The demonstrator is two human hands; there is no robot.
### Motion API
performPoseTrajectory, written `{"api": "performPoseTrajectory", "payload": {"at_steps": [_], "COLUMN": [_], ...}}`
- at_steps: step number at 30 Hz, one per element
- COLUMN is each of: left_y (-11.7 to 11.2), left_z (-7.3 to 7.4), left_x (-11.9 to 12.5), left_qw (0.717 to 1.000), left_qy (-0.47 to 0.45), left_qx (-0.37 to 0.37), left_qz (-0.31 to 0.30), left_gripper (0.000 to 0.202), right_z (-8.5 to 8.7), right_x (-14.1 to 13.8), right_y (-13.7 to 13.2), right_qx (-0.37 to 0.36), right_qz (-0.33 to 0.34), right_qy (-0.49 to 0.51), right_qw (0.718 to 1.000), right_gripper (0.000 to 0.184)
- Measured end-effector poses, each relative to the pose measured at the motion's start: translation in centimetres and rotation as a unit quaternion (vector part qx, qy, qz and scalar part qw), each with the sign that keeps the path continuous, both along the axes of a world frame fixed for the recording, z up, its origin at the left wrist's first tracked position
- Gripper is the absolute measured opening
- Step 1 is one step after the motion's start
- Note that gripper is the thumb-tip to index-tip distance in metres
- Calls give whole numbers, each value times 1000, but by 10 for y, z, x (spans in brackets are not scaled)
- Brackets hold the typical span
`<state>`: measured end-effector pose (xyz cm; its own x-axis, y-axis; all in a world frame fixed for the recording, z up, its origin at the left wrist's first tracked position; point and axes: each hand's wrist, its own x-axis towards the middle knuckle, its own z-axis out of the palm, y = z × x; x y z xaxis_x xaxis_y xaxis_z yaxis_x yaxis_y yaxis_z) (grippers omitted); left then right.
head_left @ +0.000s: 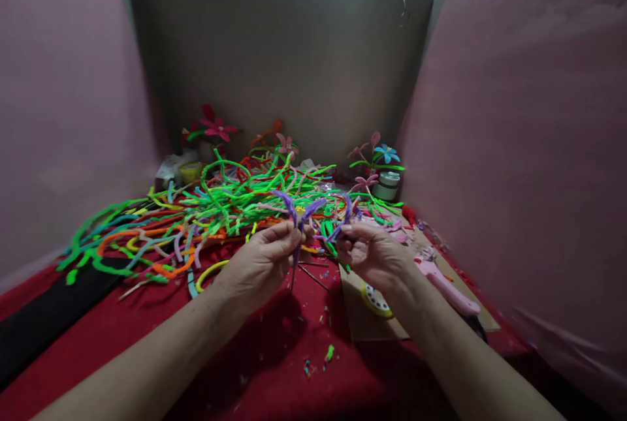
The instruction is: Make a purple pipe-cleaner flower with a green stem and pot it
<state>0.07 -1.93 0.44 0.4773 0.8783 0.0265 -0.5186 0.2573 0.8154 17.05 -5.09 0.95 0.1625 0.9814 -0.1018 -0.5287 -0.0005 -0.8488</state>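
Near the middle of the head view, my left hand (pixel 267 258) pinches a purple pipe cleaner flower (pixel 313 207) by its base. Its fuzzy petals spread above my fingertips, with a bit of yellow between them, and a thin stem points down. To the right, my right hand (pixel 369 251) is closed on a separate-looking purple pipe cleaner piece (pixel 348 207), bent into a curve. Whether the two purple parts are joined is hard to make out. Both hands are raised over the red tablecloth (pixel 274 356), a short distance apart.
A big tangle of pipe cleaners (pixel 235 186), mostly green, covers the back of the table. Finished flowers (pixel 218 128) stand behind it. On the right, a pink glue gun (pixel 450 287) and a yellow-rimmed round item (pixel 376 300) lie on cardboard (pixel 360 323). Pink sheets flank both sides.
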Motion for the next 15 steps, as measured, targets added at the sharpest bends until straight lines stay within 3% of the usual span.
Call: {"api": "performPoseTrajectory", "payload": {"at_steps": [3,6,10,15], "left_y": [-4,-6,-7,-6], "left_z": [-5,-9,-6,1], "left_x": [2,4,5,2], "left_qw": [998,995,996,996], "left_qy": [13,14,8,39], "left_qx": [20,25,25,13], "left_qz": [-57,-91,-81,-75], "left_gripper": [13,14,13,13], "right_z": [-5,-10,-12,-7], "right_x": [-21,-32,-36,-38], "right_y": [-8,-10,-10,-12], "right_qx": [-25,-1,33,64], "right_qz": [62,89,56,63], "right_qy": [114,152,148,96], "right_qw": [991,984,987,991], "right_gripper": [13,14,14,10]}}
